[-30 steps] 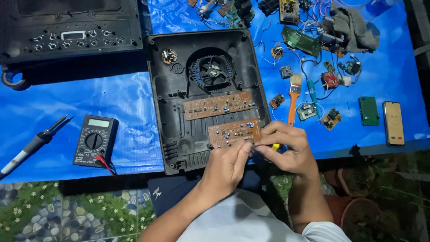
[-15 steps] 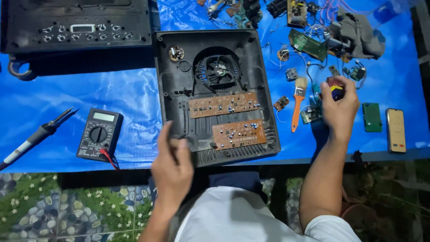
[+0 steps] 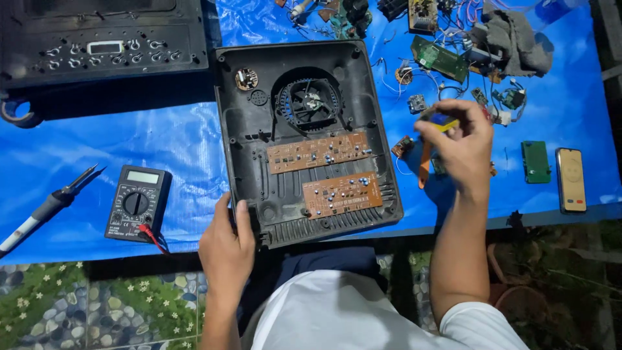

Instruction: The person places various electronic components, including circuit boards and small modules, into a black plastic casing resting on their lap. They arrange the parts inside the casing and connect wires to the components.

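Left hand grip clamped on black casing (2 boards inside) — right hand pinching blue-yellow tool, probably.

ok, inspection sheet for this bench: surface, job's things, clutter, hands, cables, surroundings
Surface: blue tarp, wrinkled.
Job's things: open black casing with fan and two brown circuit boards.
Clutter: multimeter, soldering iron, small boards and parts, green board, phone, grey rag.
Hands: left hand grips the casing's near corner; right hand pinches a small blue-and-yellow tool.
Cables: red multimeter lead; loose wires among parts.
Surroundings: second black panel; floral tiled floor.
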